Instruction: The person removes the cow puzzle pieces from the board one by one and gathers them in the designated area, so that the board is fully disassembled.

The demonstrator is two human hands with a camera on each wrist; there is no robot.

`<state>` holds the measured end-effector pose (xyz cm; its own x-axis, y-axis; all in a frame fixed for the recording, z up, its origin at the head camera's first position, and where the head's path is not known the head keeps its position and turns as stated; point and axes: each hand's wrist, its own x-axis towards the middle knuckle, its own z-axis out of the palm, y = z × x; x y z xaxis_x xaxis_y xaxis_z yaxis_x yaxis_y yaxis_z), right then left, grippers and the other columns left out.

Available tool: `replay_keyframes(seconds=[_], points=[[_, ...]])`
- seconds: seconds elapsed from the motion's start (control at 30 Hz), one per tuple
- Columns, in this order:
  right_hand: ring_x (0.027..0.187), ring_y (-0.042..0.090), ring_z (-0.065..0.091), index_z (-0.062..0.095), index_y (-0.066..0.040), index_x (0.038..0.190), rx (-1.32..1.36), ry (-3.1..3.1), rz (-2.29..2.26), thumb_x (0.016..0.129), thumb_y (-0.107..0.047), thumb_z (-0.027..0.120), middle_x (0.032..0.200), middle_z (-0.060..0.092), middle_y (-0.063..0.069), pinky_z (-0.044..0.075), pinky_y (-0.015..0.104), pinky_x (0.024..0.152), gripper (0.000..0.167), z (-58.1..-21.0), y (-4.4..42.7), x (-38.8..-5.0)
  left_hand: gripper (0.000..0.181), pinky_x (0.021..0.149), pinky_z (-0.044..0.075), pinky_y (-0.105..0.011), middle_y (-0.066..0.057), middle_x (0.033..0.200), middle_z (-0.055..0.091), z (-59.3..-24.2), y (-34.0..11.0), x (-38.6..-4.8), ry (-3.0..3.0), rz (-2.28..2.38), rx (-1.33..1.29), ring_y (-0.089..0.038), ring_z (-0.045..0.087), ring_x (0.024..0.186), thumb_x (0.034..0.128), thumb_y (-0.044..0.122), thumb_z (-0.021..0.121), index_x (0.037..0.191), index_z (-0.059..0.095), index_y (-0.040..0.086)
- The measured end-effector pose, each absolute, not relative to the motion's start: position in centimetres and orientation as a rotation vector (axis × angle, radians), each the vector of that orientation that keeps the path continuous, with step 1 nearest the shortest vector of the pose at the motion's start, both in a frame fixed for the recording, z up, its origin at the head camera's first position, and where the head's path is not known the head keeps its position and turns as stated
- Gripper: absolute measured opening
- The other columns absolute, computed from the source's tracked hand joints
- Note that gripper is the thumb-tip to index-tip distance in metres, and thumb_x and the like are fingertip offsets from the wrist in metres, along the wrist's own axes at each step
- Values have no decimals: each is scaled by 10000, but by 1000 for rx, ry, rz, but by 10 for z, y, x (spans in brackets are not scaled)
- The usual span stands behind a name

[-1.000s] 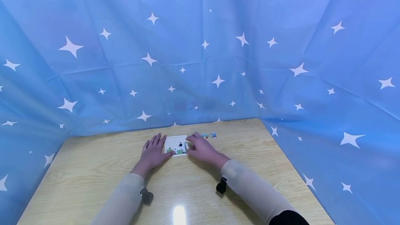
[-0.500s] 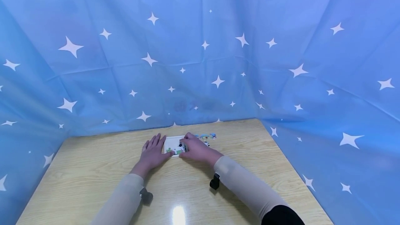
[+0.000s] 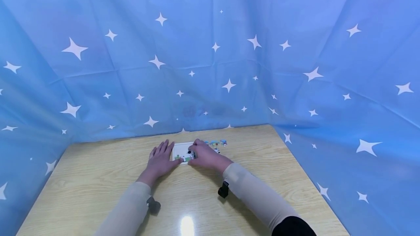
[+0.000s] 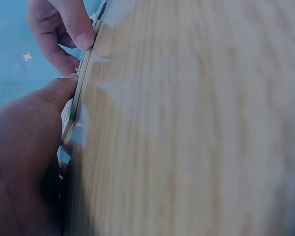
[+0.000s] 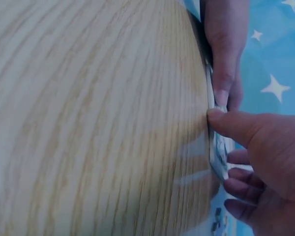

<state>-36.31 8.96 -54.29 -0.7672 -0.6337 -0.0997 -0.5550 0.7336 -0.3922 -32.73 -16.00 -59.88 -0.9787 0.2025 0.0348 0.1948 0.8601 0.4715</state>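
Observation:
A small white-framed jigsaw puzzle board [image 3: 178,148] lies flat near the table's far side, with green, white and black picture pieces along its front part. My left hand [image 3: 160,159] is spread at its left, fingers straight, thumb resting on the front left of the board. My right hand [image 3: 207,156] covers the board's right part. Its thumb and forefinger span a puzzle piece [image 3: 193,154], mostly hidden by the hand. In the right wrist view, the right thumb [image 5: 231,123] lies at the board's near edge, the other fingers bent beyond it.
Several loose colourful puzzle pieces [image 3: 214,143] lie right of the board, behind the right hand; another piece [image 3: 217,150] sits close to its knuckles. The wooden table [image 3: 124,177] ends at a blue star-printed curtain [image 3: 197,65] at back and sides.
My right hand has shifted left over the board with the puzzle piece, uncovering more loose pieces to its right. The left hand has stayed in place.

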Motion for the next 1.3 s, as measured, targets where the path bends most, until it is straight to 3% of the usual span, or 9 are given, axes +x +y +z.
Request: replay_keyframes(seconds=[0.47, 0.8, 1.03, 1.3], points=[[1267, 199, 538, 661, -168, 1479, -901, 2785, -510, 968, -413, 887, 1372, 583, 23, 545, 372, 1046, 610, -542, 85, -362, 1020, 1319, 80, -700, -219, 1825, 182, -604, -163, -332, 3025, 756, 318, -459, 135, 1683, 1025, 742, 588, 1760, 288, 102], [1134, 171, 590, 677, -141, 1449, -981, 2762, -540, 937, -408, 918, 1265, 594, 2, 566, 360, 972, 626, -538, 89, -365, 1065, 1322, 54, -695, -222, 1829, 161, -602, -162, -328, 3008, 745, 319, -452, 108, 1688, 1006, 801, 552, 1765, 272, 108], [1093, 155, 603, 690, -134, 1445, -1001, 2717, -549, 976, -397, 882, 1261, 606, 12, 564, 349, 934, 571, -537, 92, -370, 1026, 1316, 92, -702, -219, 1825, 184, -606, -161, -333, 3018, 732, 325, -452, 138, 1684, 1023, 753, 582, 1762, 286, 104], [944, 111, 627, 715, -84, 1421, -1028, 2670, -643, 1056, -238, 799, 1201, 630, 30, 570, 308, 844, 405, -537, 93, -374, 1034, 1316, 86, -704, -220, 1825, 184, -604, -162, -332, 3017, 736, 322, -454, 135, 1684, 1016, 750, 597, 1762, 285, 106]])
